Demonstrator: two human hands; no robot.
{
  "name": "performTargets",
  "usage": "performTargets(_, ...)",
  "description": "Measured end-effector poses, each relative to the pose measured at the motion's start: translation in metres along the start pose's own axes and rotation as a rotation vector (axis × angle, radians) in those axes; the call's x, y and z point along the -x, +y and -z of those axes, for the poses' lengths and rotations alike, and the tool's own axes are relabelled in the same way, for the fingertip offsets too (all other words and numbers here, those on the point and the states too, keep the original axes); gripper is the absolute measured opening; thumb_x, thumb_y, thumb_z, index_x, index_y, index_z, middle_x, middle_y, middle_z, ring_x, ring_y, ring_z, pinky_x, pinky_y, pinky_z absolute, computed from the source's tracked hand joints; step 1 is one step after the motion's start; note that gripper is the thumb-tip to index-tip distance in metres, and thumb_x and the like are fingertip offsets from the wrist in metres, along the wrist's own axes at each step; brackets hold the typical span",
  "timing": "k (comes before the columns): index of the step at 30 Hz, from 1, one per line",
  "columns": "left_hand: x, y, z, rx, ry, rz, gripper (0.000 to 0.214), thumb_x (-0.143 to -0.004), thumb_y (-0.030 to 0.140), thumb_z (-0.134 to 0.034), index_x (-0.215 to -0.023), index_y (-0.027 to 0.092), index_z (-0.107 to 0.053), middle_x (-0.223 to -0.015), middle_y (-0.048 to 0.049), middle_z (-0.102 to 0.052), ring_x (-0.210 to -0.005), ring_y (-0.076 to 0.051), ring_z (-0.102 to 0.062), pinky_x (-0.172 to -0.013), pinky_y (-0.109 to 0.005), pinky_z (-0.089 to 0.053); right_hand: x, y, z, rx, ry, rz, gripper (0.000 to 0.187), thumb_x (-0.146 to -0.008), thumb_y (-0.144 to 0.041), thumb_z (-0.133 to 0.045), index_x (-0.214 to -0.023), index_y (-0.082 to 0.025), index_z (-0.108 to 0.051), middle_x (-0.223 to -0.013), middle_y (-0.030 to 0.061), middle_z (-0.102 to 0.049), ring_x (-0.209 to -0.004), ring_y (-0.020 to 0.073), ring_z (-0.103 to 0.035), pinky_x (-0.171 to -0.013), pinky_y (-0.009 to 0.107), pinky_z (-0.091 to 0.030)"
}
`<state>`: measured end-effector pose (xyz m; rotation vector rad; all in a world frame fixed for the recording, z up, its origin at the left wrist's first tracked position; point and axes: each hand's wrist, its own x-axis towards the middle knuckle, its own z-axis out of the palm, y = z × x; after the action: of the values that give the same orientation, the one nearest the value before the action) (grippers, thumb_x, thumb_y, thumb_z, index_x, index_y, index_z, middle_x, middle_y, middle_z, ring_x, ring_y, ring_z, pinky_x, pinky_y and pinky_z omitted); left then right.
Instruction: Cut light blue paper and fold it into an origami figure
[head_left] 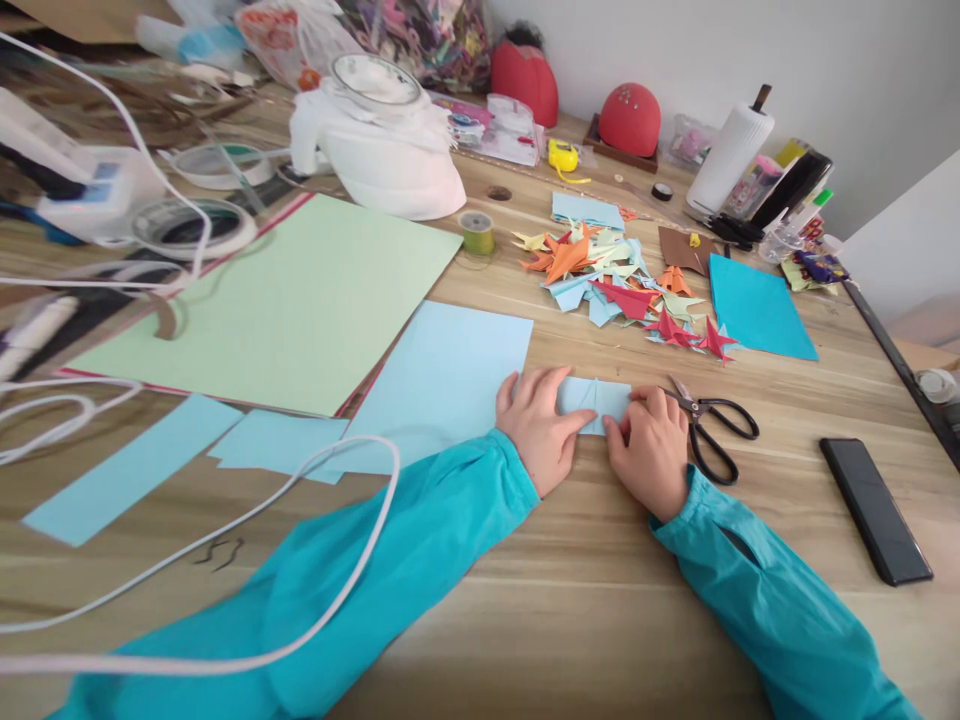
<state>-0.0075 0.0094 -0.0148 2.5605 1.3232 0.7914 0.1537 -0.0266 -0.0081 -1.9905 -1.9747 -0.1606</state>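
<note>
A small folded light-blue paper lies flat on the wooden table. My left hand presses on its left end, fingers curled down onto the paper. My right hand presses on its right and lower edge, fingers bent and pinching the fold. Both arms wear teal sleeves. Black scissors lie just right of my right hand.
A pile of folded paper shapes sits beyond the hands. Light-blue sheets, a green sheet and a blue strip lie to the left. A black phone, a teal sheet, a green spool and white cables are around.
</note>
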Motion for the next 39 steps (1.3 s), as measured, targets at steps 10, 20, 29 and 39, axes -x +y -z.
performTargets(10,0.000,-0.003,-0.013,-0.039,-0.089,-0.264,0.039,-0.082,0.008,-0.041,-0.110,0.019,-0.067,-0.128,-0.0085,-0.059,-0.126,-0.028,-0.044,-0.109,-0.059,-0.020,0.000,-0.001,0.001,0.005,-0.003,-0.004,0.024,-0.084,-0.035,-0.056,-0.065,-0.020,-0.055,-0.105,0.0089,-0.057,-0.096,0.0263,-0.048,-0.081,0.041,-0.036)
performTargets(20,-0.002,-0.008,-0.011,-0.063,-0.110,-0.346,0.036,-0.083,0.012,-0.045,-0.113,0.014,-0.064,-0.129,-0.0114,-0.058,-0.126,-0.027,-0.046,-0.111,-0.052,-0.025,0.002,0.005,-0.003,-0.076,0.025,-0.008,0.018,-0.084,-0.032,-0.057,-0.070,-0.021,-0.056,-0.102,0.0071,-0.058,-0.095,0.0243,-0.049,-0.083,0.039,-0.036)
performTargets(29,-0.003,-0.010,-0.009,-0.128,-0.103,-0.436,0.035,-0.087,0.018,-0.044,-0.115,0.009,-0.063,-0.129,-0.0149,-0.058,-0.123,-0.029,-0.049,-0.109,-0.052,-0.027,0.007,0.024,-0.003,-0.327,0.016,0.054,0.012,-0.080,-0.015,-0.053,-0.089,-0.020,-0.059,-0.108,0.0081,-0.061,-0.100,0.0235,-0.053,-0.089,0.039,-0.040)
performTargets(39,0.002,-0.018,-0.010,-0.105,-0.127,-0.444,0.042,-0.091,0.031,-0.041,-0.122,0.009,-0.057,-0.136,-0.0119,-0.052,-0.129,-0.028,-0.041,-0.112,-0.050,-0.022,0.017,0.007,0.008,-0.073,0.006,0.408,0.024,-0.087,-0.014,-0.046,-0.096,-0.023,-0.066,-0.108,0.0061,-0.064,-0.106,0.0210,-0.053,-0.102,0.044,-0.029)
